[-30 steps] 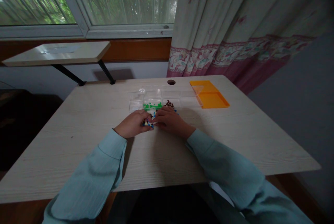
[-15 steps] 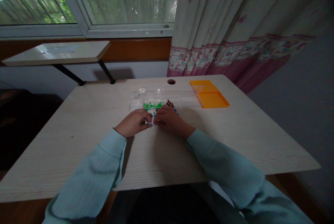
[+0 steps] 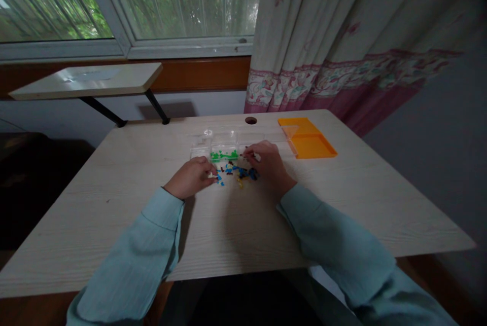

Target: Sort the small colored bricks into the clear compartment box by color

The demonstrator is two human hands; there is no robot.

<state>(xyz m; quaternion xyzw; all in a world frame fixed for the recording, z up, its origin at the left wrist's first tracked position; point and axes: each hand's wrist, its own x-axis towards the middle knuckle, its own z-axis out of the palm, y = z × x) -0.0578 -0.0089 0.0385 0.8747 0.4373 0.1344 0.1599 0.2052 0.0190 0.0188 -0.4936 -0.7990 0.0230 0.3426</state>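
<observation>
A loose pile of small beads (image 3: 238, 172), blue, yellow and dark, lies on the pale wooden table (image 3: 125, 199). Behind it stands a clear compartment box (image 3: 224, 141); one compartment holds green beads (image 3: 223, 155). My left hand (image 3: 192, 177) rests at the pile's left edge with fingertips pinched on something small and pale I cannot make out. My right hand (image 3: 267, 160) is over the box's right compartments, fingers curled together; what they hold is hidden.
An orange lid (image 3: 307, 138) lies on the table to the right of the box. A round cable hole (image 3: 250, 120) sits near the far edge. A small side table (image 3: 85, 78) stands under the window; a curtain (image 3: 342, 37) hangs at the right.
My right hand has moved away from the pile, up and right to the box, uncovering the loose beads. My left hand has stayed at the pile's left side.
</observation>
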